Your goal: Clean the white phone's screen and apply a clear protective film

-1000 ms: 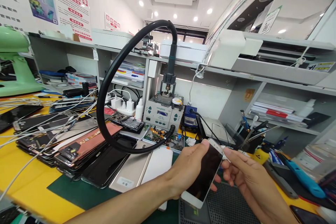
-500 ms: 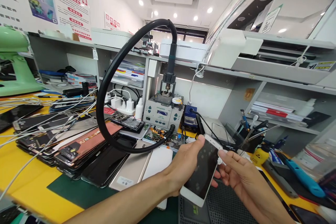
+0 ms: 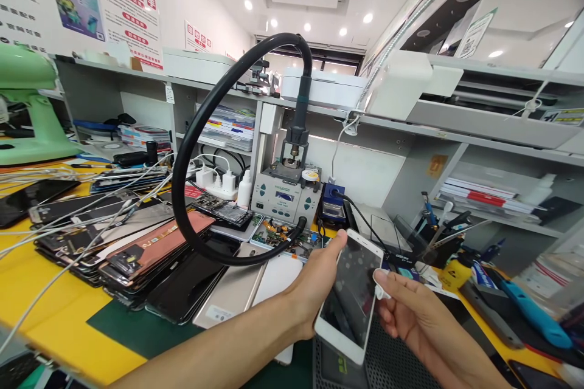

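A white-framed smartphone (image 3: 350,295) is tilted in front of me, its dark screen facing up and dotted with pale spots. My left hand (image 3: 314,289) is closed around its left side, the thumb along the upper edge. My right hand (image 3: 408,307) pinches a small crumpled white piece (image 3: 381,289), perhaps tissue or a wipe, at the phone's right edge. Whether the white piece touches the glass is hard to tell. Beneath the phone lies a black perforated mat (image 3: 392,352).
Stacked phone parts (image 3: 155,243) and a gold phone (image 3: 232,292) lie to the left. Behind stands a rework station (image 3: 285,197) with a looping black hose (image 3: 182,164). Boards fill a tray (image 3: 261,242). At right are a yellow bottle (image 3: 456,270) and a blue-handled tool (image 3: 538,313).
The right hand with the white piece has shifted slightly left along the phone's edge. The phone has turned a little, and the whole view has moved slightly.
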`<state>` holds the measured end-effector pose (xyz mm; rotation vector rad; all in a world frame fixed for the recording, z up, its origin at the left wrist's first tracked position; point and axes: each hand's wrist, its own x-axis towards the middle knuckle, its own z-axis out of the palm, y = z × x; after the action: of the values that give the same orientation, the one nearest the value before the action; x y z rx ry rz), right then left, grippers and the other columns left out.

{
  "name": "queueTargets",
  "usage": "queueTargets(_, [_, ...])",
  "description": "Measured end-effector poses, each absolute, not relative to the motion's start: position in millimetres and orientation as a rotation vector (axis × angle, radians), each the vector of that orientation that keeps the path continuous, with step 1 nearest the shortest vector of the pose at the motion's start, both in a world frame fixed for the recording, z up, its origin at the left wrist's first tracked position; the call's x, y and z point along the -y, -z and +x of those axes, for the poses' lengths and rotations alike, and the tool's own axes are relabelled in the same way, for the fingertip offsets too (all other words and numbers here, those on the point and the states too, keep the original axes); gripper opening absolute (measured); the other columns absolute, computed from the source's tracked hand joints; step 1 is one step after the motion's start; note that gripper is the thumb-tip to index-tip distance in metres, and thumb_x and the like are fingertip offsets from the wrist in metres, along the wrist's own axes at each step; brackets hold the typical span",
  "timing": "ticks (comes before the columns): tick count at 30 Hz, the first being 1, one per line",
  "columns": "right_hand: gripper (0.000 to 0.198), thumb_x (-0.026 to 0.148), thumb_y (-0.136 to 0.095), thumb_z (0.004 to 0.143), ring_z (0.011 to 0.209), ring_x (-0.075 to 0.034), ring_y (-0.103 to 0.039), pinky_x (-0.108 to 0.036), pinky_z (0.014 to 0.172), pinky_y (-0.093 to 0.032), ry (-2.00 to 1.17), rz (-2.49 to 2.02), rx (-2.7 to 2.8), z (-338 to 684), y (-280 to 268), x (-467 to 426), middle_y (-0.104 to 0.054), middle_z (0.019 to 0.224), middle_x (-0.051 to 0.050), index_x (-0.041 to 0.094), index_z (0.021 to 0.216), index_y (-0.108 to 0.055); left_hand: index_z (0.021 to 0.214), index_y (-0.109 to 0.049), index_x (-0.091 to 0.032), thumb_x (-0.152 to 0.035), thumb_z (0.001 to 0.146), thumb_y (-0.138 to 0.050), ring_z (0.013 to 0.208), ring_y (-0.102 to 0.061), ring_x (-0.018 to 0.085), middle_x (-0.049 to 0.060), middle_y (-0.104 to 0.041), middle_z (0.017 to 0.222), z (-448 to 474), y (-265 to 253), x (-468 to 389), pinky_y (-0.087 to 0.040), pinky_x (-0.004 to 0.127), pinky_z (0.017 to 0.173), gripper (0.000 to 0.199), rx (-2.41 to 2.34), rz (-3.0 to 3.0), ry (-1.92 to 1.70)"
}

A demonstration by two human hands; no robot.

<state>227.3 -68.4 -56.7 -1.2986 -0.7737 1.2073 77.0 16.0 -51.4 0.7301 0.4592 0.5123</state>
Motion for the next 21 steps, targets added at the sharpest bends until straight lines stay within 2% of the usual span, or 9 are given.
queueTargets(3, [0.031,0.042,-0.076,0.083,0.053,-0.009,-0.047,-0.019,0.046,-0.040,-1.232,-1.298,0.787,228.4,61.1,68.9,-0.052,0.060,0.004,0.018,0.074,-0.057,0.080,-0.065,-0.017,-0.066,0.088,-0.049,0.065,-0.066,0.021,0.007,-0.070,0.073,75.7,51.7,-17.9,-0.051,0.030,0.064,0.053,-0.448,0.663,-0.512])
queueTargets(6, [0.031,0.042,-0.075,0.084,0.053,-0.010,-0.047,-0.020,0.047,-0.041,-1.262,-1.294,0.805,229.2,65.9,68.5,-0.052,0.059,0.004,0.018,0.075,-0.057,0.076,-0.063,-0.017,-0.071,0.088,-0.045,0.062,-0.064,0.021,0.007,-0.069,0.072,75.9,53.6,-20.8,-0.050,0.029,0.060,0.058,-0.427,0.612,-0.425])
queueTargets(13, [0.037,0.046,-0.078,0.079,0.049,-0.008,-0.047,-0.018,0.045,-0.038,-1.350,-1.253,0.824,216.3,70.1,68.5,-0.052,0.057,0.004,0.017,0.073,-0.057,0.081,-0.066,-0.014,-0.074,0.087,-0.040,0.059,-0.063,0.020,0.007,-0.066,0.067,77.1,54.7,-30.1,-0.046,0.026,0.054,0.066,-0.395,0.563,-0.439])
queueTargets(17, [0.043,0.054,-0.077,0.077,0.045,-0.008,-0.049,-0.018,0.041,-0.037,-1.395,-1.267,0.849,204.7,70.4,68.8,-0.053,0.055,0.004,0.018,0.072,-0.054,0.085,-0.068,-0.012,-0.070,0.090,-0.038,0.060,-0.064,0.019,0.007,-0.066,0.067,74.7,51.3,-35.9,-0.046,0.024,0.053,0.065,-0.453,0.527,-0.516])
queueTargets(21, [0.047,0.058,-0.077,0.075,0.044,-0.008,-0.052,-0.018,0.039,-0.040,-1.394,-1.257,0.879,199.4,71.6,68.2,-0.059,0.063,0.002,0.017,0.071,-0.054,0.090,-0.068,-0.013,-0.069,0.090,-0.040,0.059,-0.065,0.019,0.007,-0.069,0.071,73.1,51.2,-39.9,-0.048,0.025,0.053,0.063,-0.449,0.517,-0.572])
